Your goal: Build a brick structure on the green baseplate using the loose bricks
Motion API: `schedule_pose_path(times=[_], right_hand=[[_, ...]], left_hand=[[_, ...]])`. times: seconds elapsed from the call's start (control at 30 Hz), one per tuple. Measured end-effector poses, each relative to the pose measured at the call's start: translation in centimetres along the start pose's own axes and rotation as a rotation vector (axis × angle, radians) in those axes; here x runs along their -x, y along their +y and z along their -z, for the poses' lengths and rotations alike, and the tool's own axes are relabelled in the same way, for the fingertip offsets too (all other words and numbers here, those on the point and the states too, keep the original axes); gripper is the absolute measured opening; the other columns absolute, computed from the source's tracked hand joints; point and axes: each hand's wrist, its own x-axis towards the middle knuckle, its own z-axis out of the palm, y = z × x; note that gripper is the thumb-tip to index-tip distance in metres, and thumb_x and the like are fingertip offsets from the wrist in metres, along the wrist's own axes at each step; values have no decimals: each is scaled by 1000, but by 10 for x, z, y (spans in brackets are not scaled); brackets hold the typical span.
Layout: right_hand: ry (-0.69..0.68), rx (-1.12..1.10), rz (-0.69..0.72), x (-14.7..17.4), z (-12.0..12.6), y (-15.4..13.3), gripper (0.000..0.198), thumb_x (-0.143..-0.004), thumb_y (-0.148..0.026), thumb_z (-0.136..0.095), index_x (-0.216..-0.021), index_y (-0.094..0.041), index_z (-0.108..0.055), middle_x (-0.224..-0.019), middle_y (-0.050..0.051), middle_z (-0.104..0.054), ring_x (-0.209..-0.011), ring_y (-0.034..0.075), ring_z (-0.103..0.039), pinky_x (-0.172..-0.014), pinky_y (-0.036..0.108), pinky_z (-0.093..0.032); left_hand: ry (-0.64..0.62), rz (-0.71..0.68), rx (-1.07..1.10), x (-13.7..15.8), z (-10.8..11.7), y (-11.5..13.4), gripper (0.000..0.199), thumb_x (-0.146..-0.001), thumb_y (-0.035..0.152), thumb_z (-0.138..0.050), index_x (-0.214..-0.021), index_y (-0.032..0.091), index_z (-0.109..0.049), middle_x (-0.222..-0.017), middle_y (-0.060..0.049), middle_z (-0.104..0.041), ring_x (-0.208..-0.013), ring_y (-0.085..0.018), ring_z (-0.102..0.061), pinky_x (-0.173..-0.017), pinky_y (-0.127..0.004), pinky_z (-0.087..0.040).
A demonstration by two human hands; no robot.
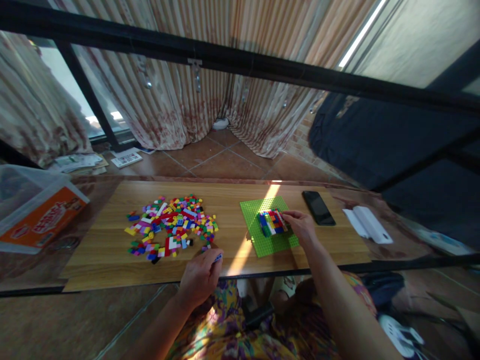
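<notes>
My left hand (200, 276) is closed just over the table's front edge, with a small blue toy brick (218, 257) showing between thumb and fingers. A multicoloured toy brick build (272, 223) stands on a green studded baseplate (262, 246). At the build's right side, the fingers of my right hand (303, 226) are pinched together against it, hiding that edge. To the left lies a spread pile of loose toy bricks (180, 220) in many colours, its nearest pieces close to my left hand.
A black phone (318, 208) lies right of the baseplate on the wooden table (225, 200). Farther right is a white object (369, 225). A clear plastic bin with an orange label (48, 217) stands at the left. A dark metal bar (240, 52) crosses above the table.
</notes>
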Motion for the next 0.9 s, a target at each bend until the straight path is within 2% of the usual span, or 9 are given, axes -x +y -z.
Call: schedule_pose_path(times=[0.27,0.5,0.6,0.7,0.77,0.8,0.83,0.9], right_hand=[[-17,26,7,-2,-1,3,37,-56,-43,-70,-74,-12,-74,-62,6,-69,-53,15,-59,-48,24,-41],[-36,5,49,3,-4,3,44,-57,-52,-69,-74,-11,-74,-64,7,-70,-55,17,-60,-52,25,-44],[-21,-2,77,9,-5,2,49,-60,-55,-66,-81,-10,-73,-70,9,-71,-60,19,-62,-56,28,-46],[64,70,120,19,-6,-2,50,-66,-51,-63,-93,-9,-71,-79,13,-72,-68,22,-64,-62,32,-48],[181,233,203,29,-10,-6,46,-73,-49,-59,-97,-11,-71,-84,13,-72,-72,23,-64,-66,35,-48],[186,284,261,35,-14,-9,44,-77,-48,-56,-99,-12,-70,-86,13,-72,-73,24,-64,-67,35,-48],[158,313,332,42,-19,-13,42,-80,-47,-52,-99,-14,-70,-89,12,-72,-75,23,-64,-69,36,-48],[10,334,512,58,-33,-21,37,-85,-45,-49,-97,-18,-70,-93,11,-72,-79,22,-64,-73,36,-49]], left_hand=[[10,-18,-10,-1,0,-1,17,-91,21,-47,-101,19,-60,-92,-3,-72,-84,-17,-68,-78,-30,-54],[29,-29,-15,1,-3,-4,20,-93,24,-47,-105,21,-62,-97,-2,-73,-90,-16,-69,-85,-31,-54],[13,-16,-9,0,-2,-4,24,-94,25,-46,-113,24,-62,-104,-1,-73,-96,-15,-68,-89,-30,-54],[5,26,-10,1,-1,-2,28,-94,27,-45,-117,24,-60,-108,-1,-72,-99,-15,-68,-90,-30,-54],[-4,59,-12,2,-1,0,29,-94,27,-44,-118,24,-60,-108,-2,-72,-98,-16,-68,-88,-30,-55],[-6,74,-14,2,-1,1,29,-95,27,-44,-119,24,-59,-108,-2,-72,-98,-16,-68,-87,-30,-55],[-8,85,-18,2,-1,2,29,-95,27,-43,-119,24,-59,-109,-2,-72,-98,-16,-68,-86,-30,-55],[-12,97,-21,3,-1,4,29,-94,26,-43,-119,23,-59,-109,-3,-72,-98,-17,-68,-86,-31,-55]])
